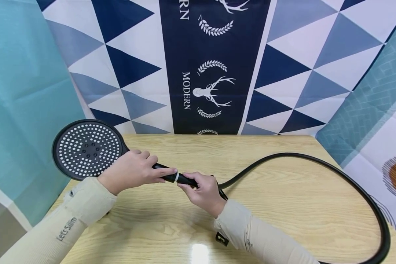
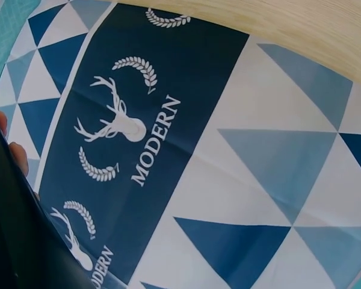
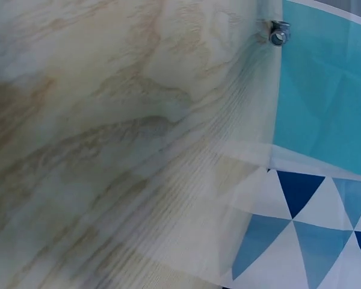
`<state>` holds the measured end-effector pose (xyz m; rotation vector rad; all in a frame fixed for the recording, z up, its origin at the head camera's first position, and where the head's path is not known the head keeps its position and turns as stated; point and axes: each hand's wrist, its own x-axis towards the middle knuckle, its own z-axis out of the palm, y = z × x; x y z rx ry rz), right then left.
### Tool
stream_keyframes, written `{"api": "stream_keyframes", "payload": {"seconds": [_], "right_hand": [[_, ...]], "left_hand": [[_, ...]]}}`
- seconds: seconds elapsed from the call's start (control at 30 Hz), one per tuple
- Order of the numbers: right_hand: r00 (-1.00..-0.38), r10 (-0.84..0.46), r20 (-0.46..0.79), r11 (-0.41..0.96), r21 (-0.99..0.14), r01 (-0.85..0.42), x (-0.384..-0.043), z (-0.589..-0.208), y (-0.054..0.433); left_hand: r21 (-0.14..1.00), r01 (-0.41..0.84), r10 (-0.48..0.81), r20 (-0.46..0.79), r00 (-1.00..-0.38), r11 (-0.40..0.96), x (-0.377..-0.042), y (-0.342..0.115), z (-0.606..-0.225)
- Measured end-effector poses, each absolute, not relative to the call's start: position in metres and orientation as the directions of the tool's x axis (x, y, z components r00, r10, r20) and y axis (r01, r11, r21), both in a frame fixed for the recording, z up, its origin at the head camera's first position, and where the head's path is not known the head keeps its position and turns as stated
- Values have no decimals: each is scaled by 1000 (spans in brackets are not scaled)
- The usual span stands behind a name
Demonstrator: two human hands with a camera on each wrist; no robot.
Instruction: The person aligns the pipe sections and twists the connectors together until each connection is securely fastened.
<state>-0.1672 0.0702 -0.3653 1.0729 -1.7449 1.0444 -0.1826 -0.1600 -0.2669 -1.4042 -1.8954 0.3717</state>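
Observation:
A black hand shower is held over the left part of the table, its round nozzle face turned toward the head camera. My left hand grips its handle just below the head, the index finger lying along it. A white ring circles the handle between the hands. Right of that ring, my right hand pinches the black end piece between thumb and fingers. From there a black hose loops away. In the left wrist view, fingertips show beside a large dark shape.
The light wood table spans the space below the hands. A patterned blue and white cloth hangs behind it, with a turquoise sheet at left. Near the table edge, the right wrist view shows a small metal fitting.

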Motion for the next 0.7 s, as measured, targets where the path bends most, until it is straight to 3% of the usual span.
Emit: {"api": "stream_keyframes", "payload": {"seconds": [0.7], "right_hand": [[-407, -278, 870, 368, -295, -882, -161, -358, 75]], "left_hand": [[-610, 708, 919, 366, -146, 356, -179, -155, -262]]}}
